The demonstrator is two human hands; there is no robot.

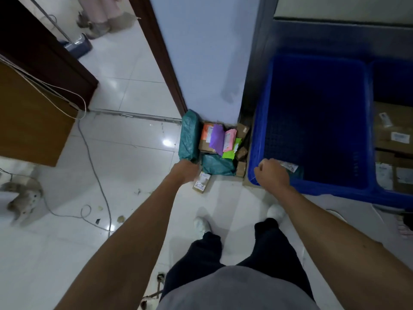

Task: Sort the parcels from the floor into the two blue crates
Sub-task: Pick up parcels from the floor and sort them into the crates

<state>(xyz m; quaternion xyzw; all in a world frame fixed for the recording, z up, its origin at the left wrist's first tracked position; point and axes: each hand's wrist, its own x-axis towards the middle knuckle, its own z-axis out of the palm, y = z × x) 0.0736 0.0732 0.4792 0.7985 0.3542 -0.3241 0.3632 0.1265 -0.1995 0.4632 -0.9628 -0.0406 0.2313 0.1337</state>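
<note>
Head view: the parcels (220,142) lie heaped on the floor (134,144) by the wall, just beside the near blue crate (263,121). The left hand (185,170) meets the tall teal parcel (190,135) (fingers hidden, grip unclear). The right hand (271,173) pinches a labelled packet (290,167) inside that crate's near corner.

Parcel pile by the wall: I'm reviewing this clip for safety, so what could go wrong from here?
The left hand reaches the base of the tall teal parcel standing beside the pile; pulling it may spill the small parcels beside it.
A small box lies between pile and feet; a step forward could crush it.
The right hand holds a labelled packet in the blue crate, and a loose cable trails left of the feet: a trip risk.
</note>
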